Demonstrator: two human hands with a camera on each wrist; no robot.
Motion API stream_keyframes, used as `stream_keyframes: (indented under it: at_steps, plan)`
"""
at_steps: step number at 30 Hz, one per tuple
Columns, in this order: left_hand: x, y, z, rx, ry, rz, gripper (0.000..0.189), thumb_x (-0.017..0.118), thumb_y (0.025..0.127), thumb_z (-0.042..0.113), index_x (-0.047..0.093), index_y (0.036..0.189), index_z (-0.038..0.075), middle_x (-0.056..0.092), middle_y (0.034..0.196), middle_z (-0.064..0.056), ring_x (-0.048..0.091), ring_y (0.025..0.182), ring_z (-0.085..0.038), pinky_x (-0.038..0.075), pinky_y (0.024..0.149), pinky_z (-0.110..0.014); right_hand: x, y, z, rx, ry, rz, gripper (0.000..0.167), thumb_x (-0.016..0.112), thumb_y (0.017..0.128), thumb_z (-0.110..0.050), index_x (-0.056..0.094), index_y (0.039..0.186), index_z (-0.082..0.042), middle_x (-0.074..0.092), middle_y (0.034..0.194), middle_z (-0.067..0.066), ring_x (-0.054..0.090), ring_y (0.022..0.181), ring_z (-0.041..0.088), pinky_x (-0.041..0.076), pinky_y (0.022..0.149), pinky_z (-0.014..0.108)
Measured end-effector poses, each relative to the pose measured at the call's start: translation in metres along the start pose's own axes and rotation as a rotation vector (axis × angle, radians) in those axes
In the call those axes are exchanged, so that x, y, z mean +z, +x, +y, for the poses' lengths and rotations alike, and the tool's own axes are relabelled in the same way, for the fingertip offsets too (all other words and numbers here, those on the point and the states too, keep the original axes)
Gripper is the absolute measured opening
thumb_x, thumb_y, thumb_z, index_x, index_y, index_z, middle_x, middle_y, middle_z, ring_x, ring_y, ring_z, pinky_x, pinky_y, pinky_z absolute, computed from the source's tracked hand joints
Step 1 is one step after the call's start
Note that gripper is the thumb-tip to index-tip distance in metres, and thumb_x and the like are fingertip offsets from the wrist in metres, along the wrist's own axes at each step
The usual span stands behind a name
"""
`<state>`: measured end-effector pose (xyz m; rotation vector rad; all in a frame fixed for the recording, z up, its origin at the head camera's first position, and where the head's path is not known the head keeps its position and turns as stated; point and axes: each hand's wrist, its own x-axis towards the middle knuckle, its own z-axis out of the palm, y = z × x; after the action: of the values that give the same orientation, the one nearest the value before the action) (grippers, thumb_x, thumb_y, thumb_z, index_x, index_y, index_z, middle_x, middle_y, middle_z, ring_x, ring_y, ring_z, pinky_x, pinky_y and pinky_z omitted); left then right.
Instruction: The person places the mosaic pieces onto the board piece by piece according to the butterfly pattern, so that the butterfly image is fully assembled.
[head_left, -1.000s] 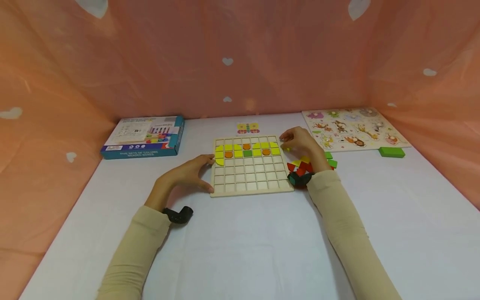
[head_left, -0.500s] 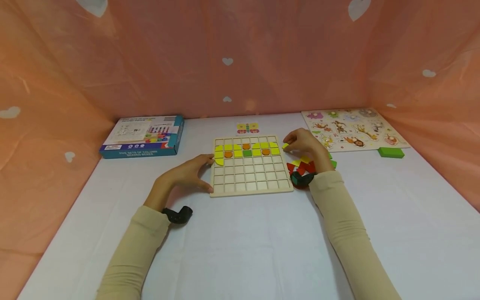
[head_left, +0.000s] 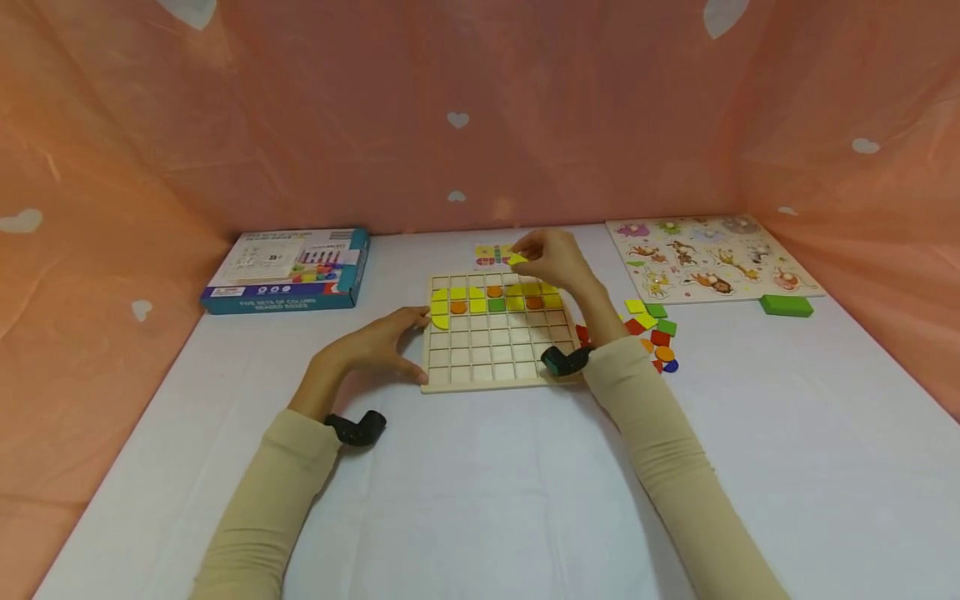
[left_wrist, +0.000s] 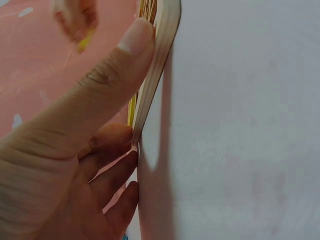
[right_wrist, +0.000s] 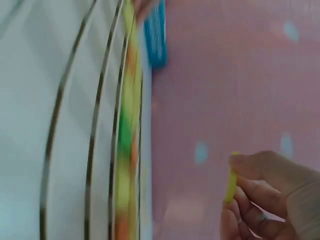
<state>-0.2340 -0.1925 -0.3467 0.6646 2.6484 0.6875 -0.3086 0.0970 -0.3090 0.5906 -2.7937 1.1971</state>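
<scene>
A wooden grid board (head_left: 491, 350) lies on the white table, with yellow, orange and green tiles set in its far rows. Along its left edge rests my left hand (head_left: 378, 340), the thumb near the front corner and the fingertips farther back. In the left wrist view the thumb (left_wrist: 107, 82) lies straight against the board's side (left_wrist: 159, 70). My right hand (head_left: 557, 260) is raised over the board's far right part and pinches a yellow tile (head_left: 517, 259). Seen edge-on in the right wrist view, that yellow tile (right_wrist: 231, 182) sits between thumb and fingers.
A small pattern card (head_left: 491, 255) lies behind the board. Loose coloured tiles (head_left: 660, 337) are scattered to its right. An animal puzzle board (head_left: 712, 260) and a green block (head_left: 786, 306) are at the back right, a blue box (head_left: 285, 271) at the back left.
My right hand has lifted the yellow tile from beside the board and carried it left, over the board's far edge. The left hand has stayed in place.
</scene>
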Motion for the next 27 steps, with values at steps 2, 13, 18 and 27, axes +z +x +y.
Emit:
stream_keyframes:
  at_steps: [2,13,18,27]
  plan:
    - [-0.001,0.0,0.0,0.001,0.005,-0.002,0.102,0.084,0.065,0.041,0.031,0.143,0.002,0.024,0.151,-0.016,0.019,0.14,-0.033,0.016,0.114,-0.047,0.012,0.004,-0.017,-0.056,0.039,-0.02,0.029,0.072,0.08,-0.011,0.066,0.106,0.001,0.065,0.103,0.016,0.059,0.093,0.026,0.05,0.085,0.035]
    - [-0.002,-0.002,0.001,0.01,-0.002,-0.009,0.099,0.083,0.066,0.04,0.033,0.142,0.001,0.024,0.151,-0.016,0.019,0.14,-0.033,0.017,0.114,-0.047,0.064,0.009,-0.031,-0.22,-0.014,-0.362,0.026,0.076,0.077,-0.008,0.07,0.102,-0.002,0.068,0.102,0.008,0.06,0.09,0.019,0.051,0.081,0.026]
    - [-0.002,-0.001,0.0,0.007,0.006,-0.005,0.098,0.083,0.066,0.04,0.034,0.142,0.002,0.024,0.152,-0.015,0.019,0.14,-0.033,0.017,0.114,-0.048,0.069,0.008,-0.025,-0.255,-0.002,-0.423,0.026,0.078,0.075,-0.01,0.071,0.099,-0.004,0.067,0.1,0.007,0.062,0.087,0.017,0.052,0.078,0.025]
    - [-0.001,0.0,-0.001,0.01,0.002,-0.015,0.096,0.082,0.067,0.04,0.035,0.141,0.002,0.024,0.152,-0.014,0.019,0.14,-0.032,0.017,0.114,-0.047,0.071,0.007,-0.025,-0.262,-0.065,-0.426,0.026,0.078,0.076,-0.012,0.071,0.1,-0.006,0.067,0.098,0.004,0.061,0.085,0.014,0.051,0.076,0.023]
